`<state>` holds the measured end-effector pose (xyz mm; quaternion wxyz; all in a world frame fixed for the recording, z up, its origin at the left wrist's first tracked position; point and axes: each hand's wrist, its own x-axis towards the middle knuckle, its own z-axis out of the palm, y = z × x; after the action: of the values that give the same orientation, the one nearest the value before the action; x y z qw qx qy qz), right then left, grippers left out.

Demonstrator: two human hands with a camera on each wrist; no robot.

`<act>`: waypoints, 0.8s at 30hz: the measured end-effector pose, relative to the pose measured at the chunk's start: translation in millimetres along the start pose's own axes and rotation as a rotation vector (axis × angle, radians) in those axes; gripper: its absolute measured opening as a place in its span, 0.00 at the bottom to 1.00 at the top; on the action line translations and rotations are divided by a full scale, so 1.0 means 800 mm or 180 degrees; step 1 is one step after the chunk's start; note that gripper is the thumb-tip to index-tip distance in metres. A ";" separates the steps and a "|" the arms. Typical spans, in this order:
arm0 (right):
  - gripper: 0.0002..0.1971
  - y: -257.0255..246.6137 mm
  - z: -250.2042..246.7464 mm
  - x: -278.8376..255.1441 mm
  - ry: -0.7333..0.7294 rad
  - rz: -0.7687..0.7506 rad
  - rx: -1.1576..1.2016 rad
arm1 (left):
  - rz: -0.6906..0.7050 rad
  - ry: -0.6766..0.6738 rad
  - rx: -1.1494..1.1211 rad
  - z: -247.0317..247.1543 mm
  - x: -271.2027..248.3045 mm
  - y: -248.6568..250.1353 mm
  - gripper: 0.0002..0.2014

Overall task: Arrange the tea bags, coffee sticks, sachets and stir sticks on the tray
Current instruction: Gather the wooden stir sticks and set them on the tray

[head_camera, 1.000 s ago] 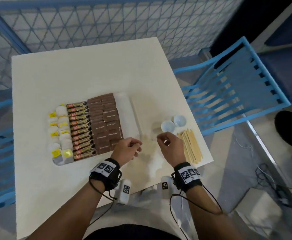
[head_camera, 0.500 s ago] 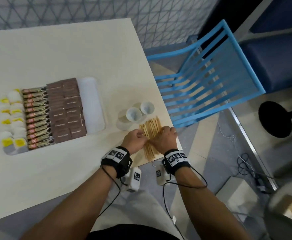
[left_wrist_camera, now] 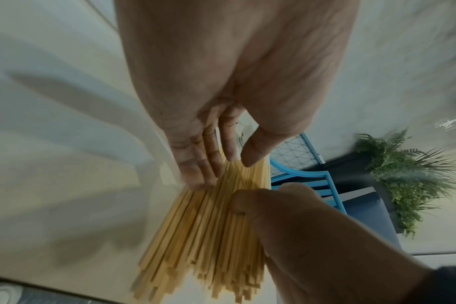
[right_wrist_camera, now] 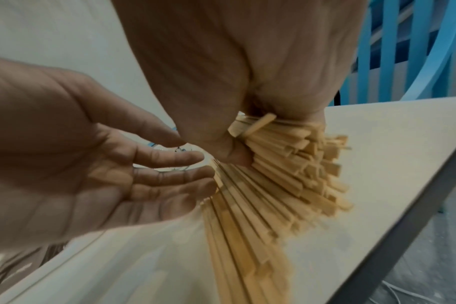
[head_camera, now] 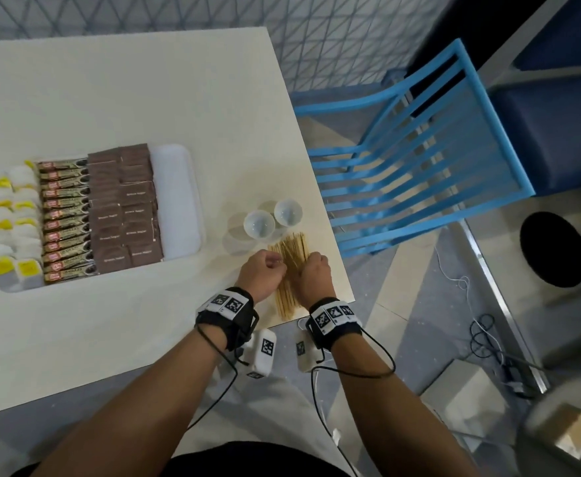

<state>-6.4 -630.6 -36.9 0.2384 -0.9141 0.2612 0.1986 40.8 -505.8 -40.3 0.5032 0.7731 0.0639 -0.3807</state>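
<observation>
Right hand [head_camera: 313, 277] curled around wooden stir sticks [head_camera: 290, 251] near tabletop [head_camera: 144, 98] edge. Left hand [head_camera: 261, 273] with relaxed fingers touching their side, gripping nothing.

Two small white round cups [head_camera: 259, 224], one white plastic tray [head_camera: 179, 201], one blue slatted chair [head_camera: 419, 160], two hands.
</observation>
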 end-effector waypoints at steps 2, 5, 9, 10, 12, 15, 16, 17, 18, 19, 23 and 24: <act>0.18 -0.001 0.000 -0.001 -0.0008 -0.0188 -0.0352 | -0.0019 0.0004 -0.0035 0.002 0.000 0.002 0.11; 0.14 -0.009 0.006 -0.001 -0.0034 -0.0322 -0.0750 | -0.0052 -0.0001 -0.0055 0.001 0.003 -0.001 0.11; 0.15 -0.015 0.012 0.003 0.0001 -0.0317 -0.1068 | -0.0069 -0.0038 -0.0103 0.000 0.004 -0.004 0.11; 0.15 -0.015 0.013 0.005 0.0008 -0.0313 -0.1073 | -0.0063 -0.0042 -0.0123 -0.001 0.003 -0.003 0.11; 0.15 -0.012 0.014 0.008 0.0007 -0.0311 -0.0993 | -0.0063 -0.0037 -0.0162 -0.002 0.003 -0.002 0.09; 0.16 -0.007 0.011 0.009 0.0086 -0.0274 -0.0696 | -0.0011 0.0041 -0.0243 -0.004 0.002 0.003 0.08; 0.16 -0.004 0.010 0.008 0.0173 -0.0313 -0.0492 | 0.0024 0.0085 -0.0273 -0.004 0.001 0.006 0.08; 0.14 -0.001 0.011 0.008 0.0276 -0.0412 -0.0231 | 0.0052 0.0121 -0.0309 -0.003 0.001 0.010 0.08; 0.12 0.002 0.011 0.007 0.0401 -0.0568 0.0008 | 0.0075 0.0133 -0.0384 -0.001 0.000 0.015 0.11; 0.10 0.003 0.009 0.006 0.0487 -0.0679 0.0182 | 0.0068 0.0110 -0.0479 0.000 -0.001 0.022 0.17; 0.13 -0.005 0.000 -0.002 0.0543 -0.1011 0.0581 | 0.0053 -0.0078 -0.0642 0.011 0.000 0.047 0.37; 0.14 -0.009 -0.001 -0.004 0.0533 -0.1101 0.0671 | 0.0068 -0.0118 -0.0644 0.014 0.003 0.050 0.32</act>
<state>-4.7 -624.6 -32.1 0.3407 -0.9286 0.1387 0.0496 55.9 -534.8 -14.8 0.5839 0.7118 0.0844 -0.3812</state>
